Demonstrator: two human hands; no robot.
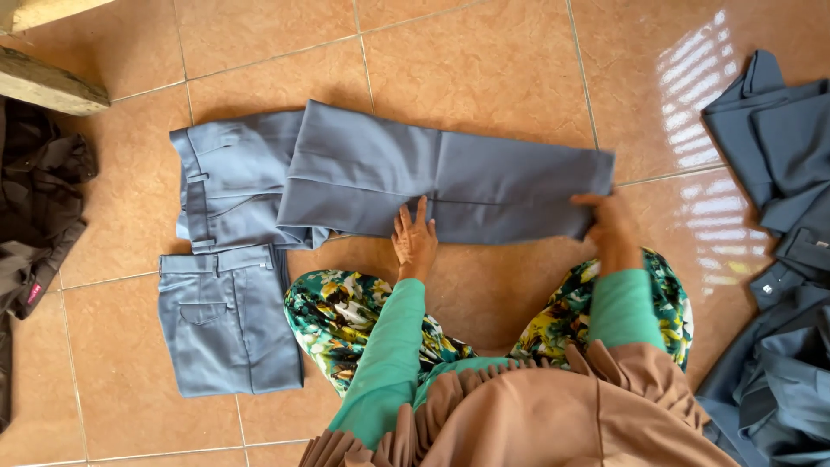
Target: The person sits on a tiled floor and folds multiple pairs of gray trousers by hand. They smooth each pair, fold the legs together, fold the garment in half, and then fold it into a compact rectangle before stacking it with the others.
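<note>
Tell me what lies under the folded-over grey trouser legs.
The folded grey trouser legs rest on orange floor tiles and overlap the waist part; the left hand presses on top. Anything underneath is covered.

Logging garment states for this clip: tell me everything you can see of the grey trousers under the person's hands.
The grey trousers lie flat on the tiled floor, waistband with belt loops to the left, legs stretched right. Smooth woven-looking cloth with a pressed crease. The legs are folded over the seat. The left hand presses flat on the lower edge mid-leg; the right hand grips the hem end. A smaller folded grey garment lies just below the waistband.
</note>
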